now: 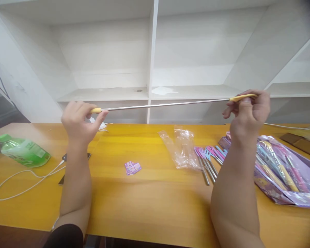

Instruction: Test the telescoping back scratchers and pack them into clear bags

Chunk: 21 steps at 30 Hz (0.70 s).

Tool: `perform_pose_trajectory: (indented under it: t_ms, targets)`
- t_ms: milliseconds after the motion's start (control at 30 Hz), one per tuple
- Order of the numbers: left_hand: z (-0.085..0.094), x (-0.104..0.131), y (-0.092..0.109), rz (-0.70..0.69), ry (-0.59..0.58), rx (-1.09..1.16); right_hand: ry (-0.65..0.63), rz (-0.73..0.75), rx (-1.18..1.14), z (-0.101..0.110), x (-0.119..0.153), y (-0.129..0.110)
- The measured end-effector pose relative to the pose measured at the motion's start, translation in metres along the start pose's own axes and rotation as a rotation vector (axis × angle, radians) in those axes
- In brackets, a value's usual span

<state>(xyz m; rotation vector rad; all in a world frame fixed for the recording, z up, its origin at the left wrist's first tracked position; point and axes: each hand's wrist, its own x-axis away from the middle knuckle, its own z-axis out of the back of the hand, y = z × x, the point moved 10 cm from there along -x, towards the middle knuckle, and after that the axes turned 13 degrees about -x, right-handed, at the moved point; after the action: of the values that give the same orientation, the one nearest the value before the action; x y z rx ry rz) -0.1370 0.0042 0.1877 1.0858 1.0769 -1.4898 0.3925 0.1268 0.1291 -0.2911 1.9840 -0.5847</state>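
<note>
Above the table, a telescopic back scratcher (pixel 167 104) is stretched out nearly level between my two hands, its thin metal rod drawn long. My left hand (pixel 80 120) pinches the yellow grip end, which is partly hidden by the fingers. At the other end my right hand (pixel 249 112) holds the flat yellow head between thumb and fingers. Below my right forearm lie several more scratchers (pixel 208 163) with pink, blue and purple heads and metal rods. Clear plastic sleeves (pixel 183 148) lie beside them. A few small purple cards (pixel 132 167) rest mid-table.
A purple box (pixel 276 196) of wrapped scratchers stands at the right, near a brown flat item (pixel 302 144). To the left are a green bottle (pixel 26 150), a white cable (pixel 23 171) and a dark phone partly behind my arm. White shelving (pixel 152 51) rises behind the table.
</note>
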Motion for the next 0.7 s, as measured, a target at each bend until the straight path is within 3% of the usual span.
perform_pose_trajectory:
  t_ms: [133, 433, 700]
  targets:
    - [-0.002, 0.001, 0.007, 0.046, -0.035, -0.014, -0.083, 0.047, -0.028, -0.024, 0.010, -0.005]
    - [0.000, 0.000, 0.012, 0.043, -0.036, 0.001, -0.092, 0.065, -0.037, -0.029, 0.013, -0.013]
    - [-0.014, 0.009, 0.035, 0.056, -0.039, 0.004, -0.268, -0.005, 0.046, -0.080, 0.048, -0.023]
